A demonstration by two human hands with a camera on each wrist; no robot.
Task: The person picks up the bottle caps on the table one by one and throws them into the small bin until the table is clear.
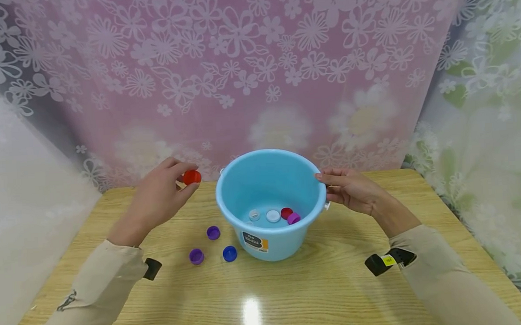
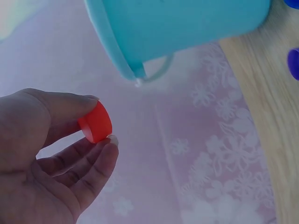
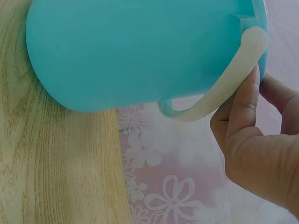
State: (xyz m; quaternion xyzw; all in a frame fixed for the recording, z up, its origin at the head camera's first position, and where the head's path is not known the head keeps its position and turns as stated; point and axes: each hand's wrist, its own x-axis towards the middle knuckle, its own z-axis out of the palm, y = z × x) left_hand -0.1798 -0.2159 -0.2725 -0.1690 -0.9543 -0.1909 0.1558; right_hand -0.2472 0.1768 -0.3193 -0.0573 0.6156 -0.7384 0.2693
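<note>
My left hand (image 1: 158, 195) pinches a red bottle cap (image 1: 192, 177) between thumb and fingertips, held up to the left of a light blue bucket (image 1: 273, 243). In the left wrist view the red cap (image 2: 96, 122) is apart from the bucket (image 2: 187, 28). With thumb and fingers, my right hand (image 1: 352, 189) grips the bucket's right rim. The right wrist view shows those fingers (image 3: 245, 105) beside the white handle (image 3: 224, 88). Inside the bucket lie white caps (image 1: 273, 216), a dark red cap (image 1: 286, 213) and a magenta cap (image 1: 294, 218).
Left of the bucket, two purple caps (image 1: 213, 232) and a blue cap (image 1: 230, 253) lie on the wooden table (image 1: 197, 308). A flowered curtain (image 1: 247, 75) hangs behind the table's far edge, and more patterned cloth (image 1: 498, 135) stands along the right side.
</note>
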